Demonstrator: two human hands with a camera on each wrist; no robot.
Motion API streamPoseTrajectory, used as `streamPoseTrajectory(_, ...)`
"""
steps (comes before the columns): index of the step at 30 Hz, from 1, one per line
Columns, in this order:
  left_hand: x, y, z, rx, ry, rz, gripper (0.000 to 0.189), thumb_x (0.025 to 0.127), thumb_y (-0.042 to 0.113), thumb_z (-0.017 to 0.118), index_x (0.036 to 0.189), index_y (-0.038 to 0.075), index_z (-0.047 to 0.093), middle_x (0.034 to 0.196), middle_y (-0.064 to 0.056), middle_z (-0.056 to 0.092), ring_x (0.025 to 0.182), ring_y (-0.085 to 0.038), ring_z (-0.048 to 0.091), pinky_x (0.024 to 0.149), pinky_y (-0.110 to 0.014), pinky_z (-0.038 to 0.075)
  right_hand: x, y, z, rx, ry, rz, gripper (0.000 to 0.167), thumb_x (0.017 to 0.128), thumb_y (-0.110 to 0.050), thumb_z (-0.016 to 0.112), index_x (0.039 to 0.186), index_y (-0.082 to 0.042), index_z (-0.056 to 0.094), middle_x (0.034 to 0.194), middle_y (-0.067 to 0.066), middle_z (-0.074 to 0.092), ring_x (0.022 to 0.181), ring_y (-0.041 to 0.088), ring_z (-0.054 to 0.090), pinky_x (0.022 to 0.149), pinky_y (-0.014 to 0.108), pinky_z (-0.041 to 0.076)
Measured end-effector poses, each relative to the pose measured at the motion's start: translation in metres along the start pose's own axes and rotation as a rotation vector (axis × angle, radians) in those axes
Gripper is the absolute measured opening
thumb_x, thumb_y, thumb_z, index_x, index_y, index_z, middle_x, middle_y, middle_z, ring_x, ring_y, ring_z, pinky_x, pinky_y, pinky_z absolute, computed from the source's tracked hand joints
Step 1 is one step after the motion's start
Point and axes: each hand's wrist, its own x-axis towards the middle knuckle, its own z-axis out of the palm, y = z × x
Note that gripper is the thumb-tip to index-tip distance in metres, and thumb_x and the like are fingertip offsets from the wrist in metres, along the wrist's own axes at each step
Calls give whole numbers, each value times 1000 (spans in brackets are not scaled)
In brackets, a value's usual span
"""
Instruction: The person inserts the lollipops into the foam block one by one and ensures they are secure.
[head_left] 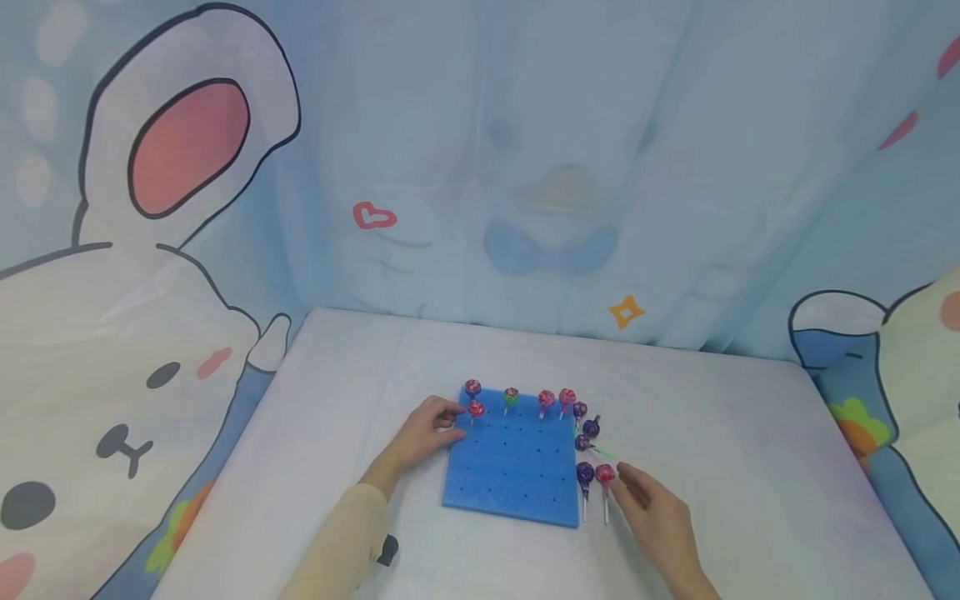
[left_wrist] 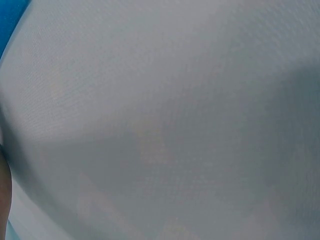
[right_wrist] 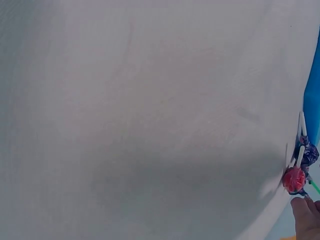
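Note:
At the left edge of a blue foam board [head_left: 510, 467] with small holes, my left hand [head_left: 423, 429] rests with fingers and thumb spread apart. My right hand [head_left: 656, 512] is to the right of the board, its fingertips right beside a red lollipop [head_left: 604, 473] lying on the table. Just above those fingertips ends the green stick of a dark purple lollipop [head_left: 582, 443]. Another purple lollipop [head_left: 585, 473] lies left of the red one. In the right wrist view, the fingertips [right_wrist: 301, 207] show just below the red lollipop [right_wrist: 294, 179].
Along the board's far side stand a green lollipop [head_left: 511, 395], a pink lollipop [head_left: 546, 399] and several others. More purple lollipops [head_left: 591, 427] lie off its right edge. A pale cloth [head_left: 360, 358] covers the table, and a printed curtain [head_left: 450, 167] hangs behind.

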Motion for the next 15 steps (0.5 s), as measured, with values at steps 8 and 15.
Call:
streamPoseTrajectory(8, -1, 1, 1, 16, -5, -19, 39, 91, 19, 71, 127, 6, 59, 121, -7, 55, 112, -19, 59, 98, -30, 50, 6, 3, 2, -20, -75, 30, 48, 98, -24, 61, 133, 7, 52, 132, 27, 55, 120, 43, 54, 92, 49, 52)
streamPoseTrajectory(15, -1, 2, 1, 14, -2, -21, 40, 91, 19, 71, 127, 6, 59, 122, -7, 55, 112, -20, 58, 98, -30, 50, 11, 5, 8, -86, -78, 17, 47, 96, -20, 63, 132, 9, 52, 132, 29, 54, 120, 45, 53, 96, 55, 48)
